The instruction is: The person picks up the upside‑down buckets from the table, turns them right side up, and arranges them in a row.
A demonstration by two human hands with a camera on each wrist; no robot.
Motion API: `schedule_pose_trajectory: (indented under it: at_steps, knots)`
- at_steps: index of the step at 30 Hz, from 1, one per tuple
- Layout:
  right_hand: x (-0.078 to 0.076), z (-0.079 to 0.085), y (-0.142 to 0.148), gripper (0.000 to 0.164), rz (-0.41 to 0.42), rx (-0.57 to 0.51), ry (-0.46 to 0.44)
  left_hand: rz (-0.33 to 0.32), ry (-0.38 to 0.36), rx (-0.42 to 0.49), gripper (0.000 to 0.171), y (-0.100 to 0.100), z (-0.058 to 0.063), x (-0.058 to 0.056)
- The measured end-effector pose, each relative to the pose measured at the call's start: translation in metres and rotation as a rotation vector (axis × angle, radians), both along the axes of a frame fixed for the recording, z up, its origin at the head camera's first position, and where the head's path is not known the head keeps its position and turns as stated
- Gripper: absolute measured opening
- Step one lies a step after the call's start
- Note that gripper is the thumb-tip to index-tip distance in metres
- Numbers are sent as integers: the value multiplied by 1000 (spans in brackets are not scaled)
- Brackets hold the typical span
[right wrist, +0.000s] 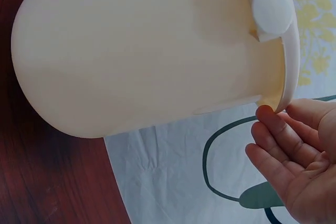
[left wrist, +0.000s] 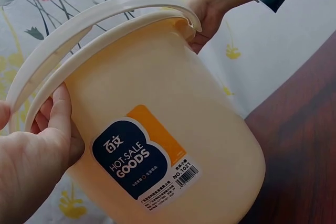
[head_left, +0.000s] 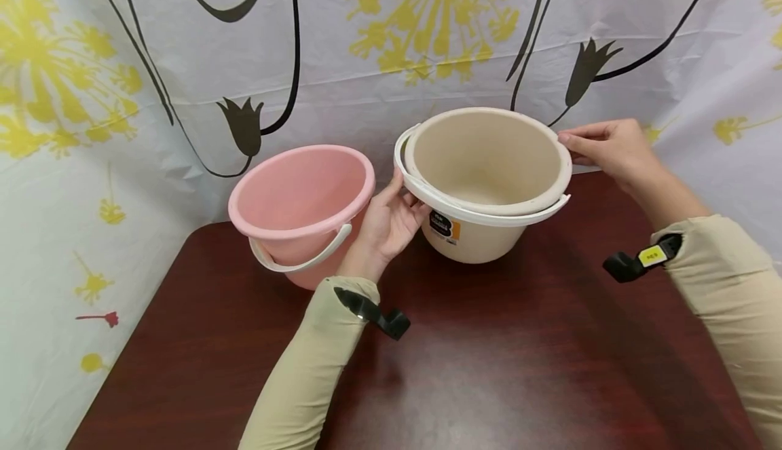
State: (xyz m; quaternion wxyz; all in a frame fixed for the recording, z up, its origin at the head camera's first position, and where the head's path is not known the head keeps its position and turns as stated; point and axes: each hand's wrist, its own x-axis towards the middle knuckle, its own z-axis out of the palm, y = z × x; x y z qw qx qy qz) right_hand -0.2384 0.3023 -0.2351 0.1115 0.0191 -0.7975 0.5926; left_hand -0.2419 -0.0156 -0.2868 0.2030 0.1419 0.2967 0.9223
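A beige bucket (head_left: 476, 239) stands right of centre in the head view, its mouth facing up. Its white handle (head_left: 489, 216) lies along the near side of the rim. My left hand (head_left: 391, 222) grips the rim and handle at the left; in the left wrist view, its fingers (left wrist: 62, 103) curl under the rim. On the far right of the rim, my right hand (head_left: 613, 148) pinches the edge between thumb and fingers, as the right wrist view also shows. A dark blue and orange label (left wrist: 139, 156) is on the bucket's side. Whether its base touches the table cannot be told.
A pink bucket (head_left: 299, 246) with a pale handle (head_left: 305, 263) stands to the left, close to my left hand. Both buckets are toward the back of the dark red-brown table (head_left: 464, 368). A white flower-patterned sheet (head_left: 342, 97) hangs behind and beside the table.
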Motion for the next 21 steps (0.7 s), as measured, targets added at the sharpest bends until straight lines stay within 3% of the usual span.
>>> schedule_pose_trajectory:
  at_steps: [7, 21]
  knots:
    - [-3, -4, 4, 13, -4, 57, -44, 18, -37, 7, 17, 3, -2, 0]
    - [-10, -12, 3, 16, 28, 5, -65, 25, -98, 15, 20, 5, -10, -2]
